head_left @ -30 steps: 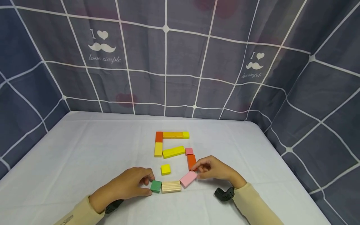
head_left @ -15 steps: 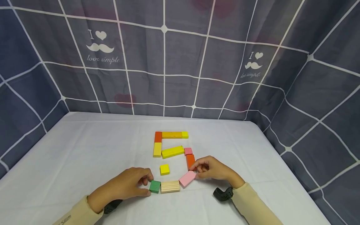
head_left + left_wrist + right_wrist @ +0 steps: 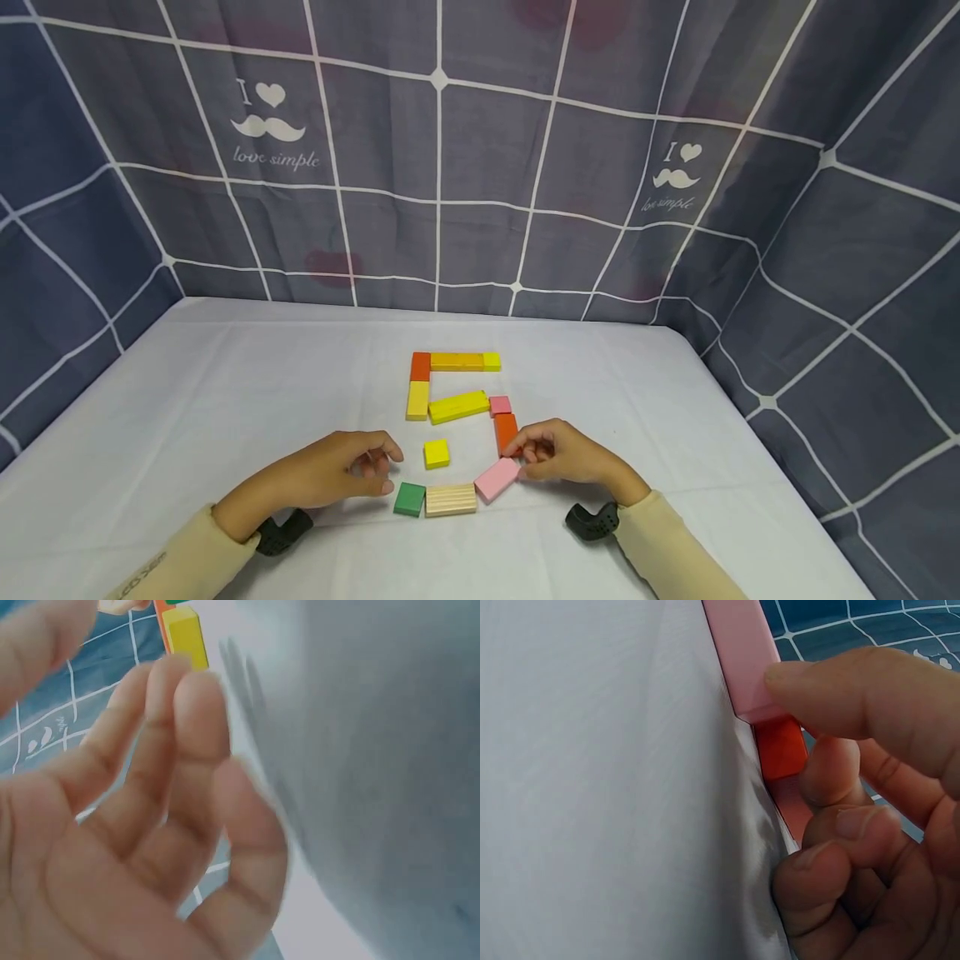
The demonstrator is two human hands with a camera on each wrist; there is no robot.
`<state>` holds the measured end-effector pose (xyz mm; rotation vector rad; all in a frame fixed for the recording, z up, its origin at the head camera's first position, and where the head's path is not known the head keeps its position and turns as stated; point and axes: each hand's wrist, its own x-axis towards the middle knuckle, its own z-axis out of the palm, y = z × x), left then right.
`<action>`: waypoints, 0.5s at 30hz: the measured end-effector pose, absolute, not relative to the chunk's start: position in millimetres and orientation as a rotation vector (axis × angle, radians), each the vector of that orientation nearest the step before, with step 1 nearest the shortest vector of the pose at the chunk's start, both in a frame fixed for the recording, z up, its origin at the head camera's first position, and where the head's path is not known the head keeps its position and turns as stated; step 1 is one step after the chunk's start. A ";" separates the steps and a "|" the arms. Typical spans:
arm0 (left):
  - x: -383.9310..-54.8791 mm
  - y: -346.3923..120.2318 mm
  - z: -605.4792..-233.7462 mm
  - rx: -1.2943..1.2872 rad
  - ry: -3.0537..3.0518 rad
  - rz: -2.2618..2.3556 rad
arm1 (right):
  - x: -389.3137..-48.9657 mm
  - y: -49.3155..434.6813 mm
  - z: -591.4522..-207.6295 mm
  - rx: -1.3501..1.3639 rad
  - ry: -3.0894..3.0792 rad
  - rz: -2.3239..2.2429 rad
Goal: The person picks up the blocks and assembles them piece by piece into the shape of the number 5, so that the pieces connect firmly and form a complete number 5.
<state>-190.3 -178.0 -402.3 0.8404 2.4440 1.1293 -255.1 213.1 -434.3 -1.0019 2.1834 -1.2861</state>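
Note:
My left hand [image 3: 330,471] hovers just left of a green block [image 3: 409,499], fingers loosely bent and nothing between them. In the left wrist view its fingers [image 3: 202,720] stand apart from a yellow block [image 3: 186,634]. Thumb and index finger of my right hand [image 3: 566,454] pinch the right end of a pink block [image 3: 497,480], which lies slanted on the table. The right wrist view shows the thumb against this pink block [image 3: 742,660], with an orange-red block [image 3: 781,750] just beyond. A ribbed wooden block [image 3: 450,500] lies between the green and pink ones.
Farther back, a red block [image 3: 421,367], yellow block [image 3: 417,401], orange block [image 3: 456,362], long yellow block [image 3: 458,407] and small pink block [image 3: 499,405] continue the outline. A yellow cube [image 3: 437,454] sits inside it. A gridded curtain [image 3: 480,167] surrounds the white table [image 3: 262,375].
My left hand has let go of the green block and drawn back up and to the left. The green block is turned slightly. My right hand stays at the pink block.

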 end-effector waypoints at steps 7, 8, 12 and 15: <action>-194.9 -161.4 -398.7 0.774 2.683 1.101 | -255.2 212.1 -435.1 -1.002 2.163 -1.296; -196.5 -158.1 -398.1 0.764 2.692 1.110 | -255.0 212.2 -435.1 -1.001 2.165 -1.295; -204.6 -145.8 -394.9 0.697 2.683 1.150 | -254.1 213.1 -434.9 -0.992 2.168 -1.294; -210.1 -138.6 -392.9 0.635 2.674 1.134 | -254.1 213.2 -435.3 -0.993 2.165 -1.298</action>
